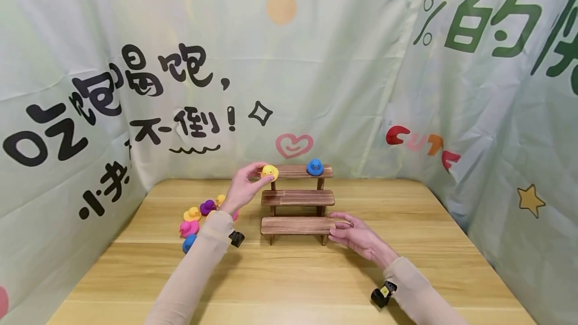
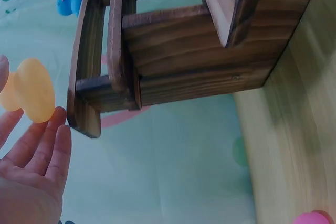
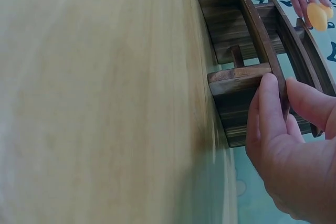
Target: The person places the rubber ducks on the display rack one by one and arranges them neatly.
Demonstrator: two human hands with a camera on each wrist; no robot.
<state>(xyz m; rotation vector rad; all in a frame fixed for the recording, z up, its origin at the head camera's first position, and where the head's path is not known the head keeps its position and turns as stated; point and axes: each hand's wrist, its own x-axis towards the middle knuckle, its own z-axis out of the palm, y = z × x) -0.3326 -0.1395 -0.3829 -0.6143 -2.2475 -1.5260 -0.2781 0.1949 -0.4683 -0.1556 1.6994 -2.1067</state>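
A three-tier wooden stand [image 1: 298, 225] stands on the table. My left hand [image 1: 245, 187] pinches a yellow rubber duck [image 1: 269, 172] at the left end of its top tier. In the left wrist view that duck [image 2: 34, 90] is between thumb and fingers, beside the stand's edge. Whether it touches the tier I cannot tell. A blue rubber duck [image 1: 315, 167] sits toward the right end of the top tier. My right hand [image 1: 356, 237] grips the right end of the lowest tier; the right wrist view shows thumb and fingers [image 3: 271, 103] on either side of the board.
Left of the stand lie several loose ducks: a purple duck [image 1: 208, 207], a yellow duck [image 1: 192, 214], a pink duck [image 1: 189, 228] and a blue duck [image 1: 189, 243], partly behind my left forearm. A printed cloth [image 1: 343, 89] hangs behind the wooden table [image 1: 289, 285].
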